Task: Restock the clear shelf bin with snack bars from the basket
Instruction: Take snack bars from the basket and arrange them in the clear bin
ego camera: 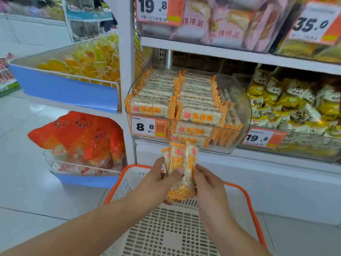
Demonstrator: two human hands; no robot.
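A bundle of snack bars in clear wrappers with orange-checked ends stands upright between both hands, just above the basket. My left hand grips the bundle from the left and my right hand grips it from the right. The clear shelf bin sits directly above, holding rows of the same bars, with an 8.8 price tag on its front. Below the hands lies the white perforated basket with an orange rim; its floor shows bare.
Right of the bin sits another clear bin of yellow-white snack packs. Pink packs fill the shelf above. On the left, wire racks hold yellow sweets and orange bags. A white shelf post stands between. White tiled floor lies to the left.
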